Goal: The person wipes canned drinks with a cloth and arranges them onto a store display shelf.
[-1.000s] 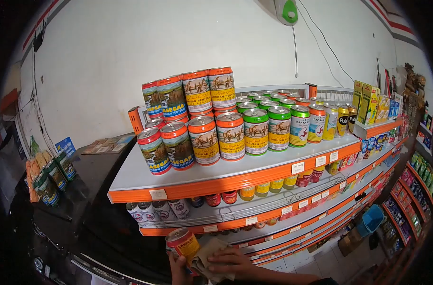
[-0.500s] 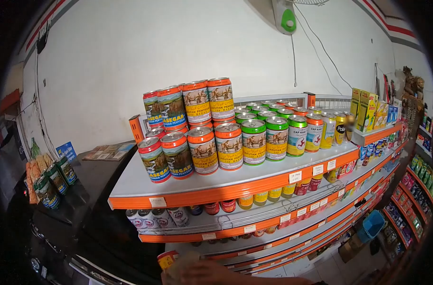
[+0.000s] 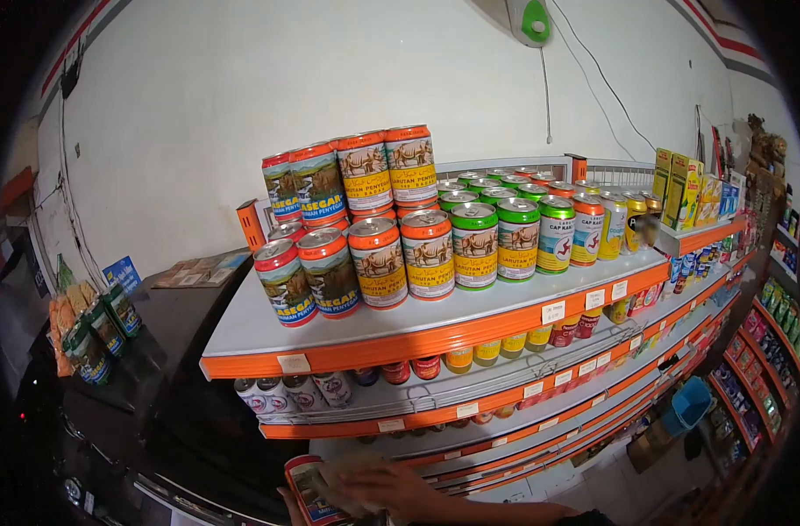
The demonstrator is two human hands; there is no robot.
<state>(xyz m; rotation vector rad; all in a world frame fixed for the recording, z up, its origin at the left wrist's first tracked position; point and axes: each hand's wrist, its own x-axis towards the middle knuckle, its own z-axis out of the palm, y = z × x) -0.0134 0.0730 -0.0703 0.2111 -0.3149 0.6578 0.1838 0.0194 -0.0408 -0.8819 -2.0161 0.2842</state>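
Note:
At the bottom edge of the view, in front of the lower shelves, a drink can (image 3: pixel 305 487) with a red rim and a landscape label is tilted. My left hand (image 3: pixel 289 508) shows only in part at the can's left side, its fingers closed around it. A pale cloth (image 3: pixel 345 481) is in my right hand (image 3: pixel 389 491), which presses it against the can with bent fingers. Above, on the top shelf (image 3: pixel 382 324), stand rows of similar cans, among them a red-topped landscape can (image 3: pixel 286 282) and an orange-topped rhino can (image 3: pixel 377 263).
Cans are stacked two high at the shelf's left. Green-topped cans (image 3: pixel 518 238) run to the right. Lower shelves hold white cans (image 3: pixel 306 395) and yellow bottles (image 3: pixel 486 352). A dark counter (image 3: pixel 167 351) with bottles lies left; a blue basket (image 3: pixel 686 408) stands at right.
The can in my left hand has turned from a yellow and red side to its landscape label. My right hand and the cloth have shifted slightly right and up. The view has tilted slightly.

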